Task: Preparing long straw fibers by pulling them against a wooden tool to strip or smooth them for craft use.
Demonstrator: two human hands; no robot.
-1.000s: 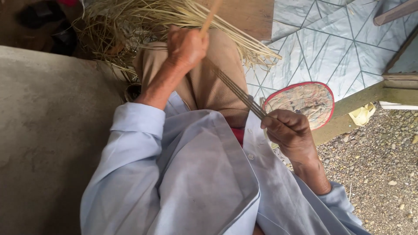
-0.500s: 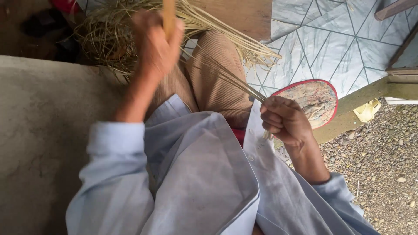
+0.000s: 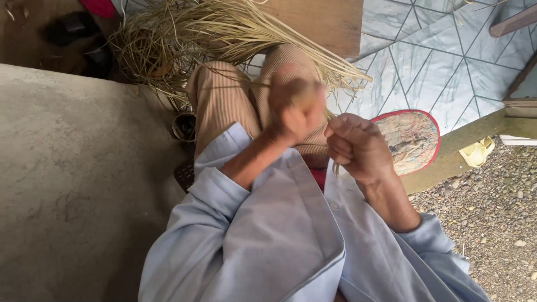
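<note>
— Straw-coloured, all of it: that loose heap of dry pale-yellow fibre strips [image 3: 224,39] lying past the knees of the ribbed tan trousers [image 3: 224,95]. Did you see the left hand [image 3: 293,109] just now?

— I did. Half a second ago it was flung up high over the heap, drawing a strip out long. Now it has dropped back to just above the knees and sits close beside the right hand [image 3: 358,146], nearly touching it.

— So the pull is over?

— I'd judge so; the stroke looks spent and the two hands have met again. The left one is a blur, fingers curled into a fist around something pale, but I cannot tell exactly what it clasps.

— And the right?

— It has barely stirred. Its fingers are pressed together, pinching thin pale strips [image 3: 335,168] that hang below the knuckles, on the near side of the knees.

— That oval woven fan with the red rim [image 3: 411,140]?

— Unmoved, on the tiled floor [image 3: 442,61] to the right of the knees, partly hidden behind the right hand. The light-blue shirt sleeves [image 3: 224,196] fill the foreground.
</note>
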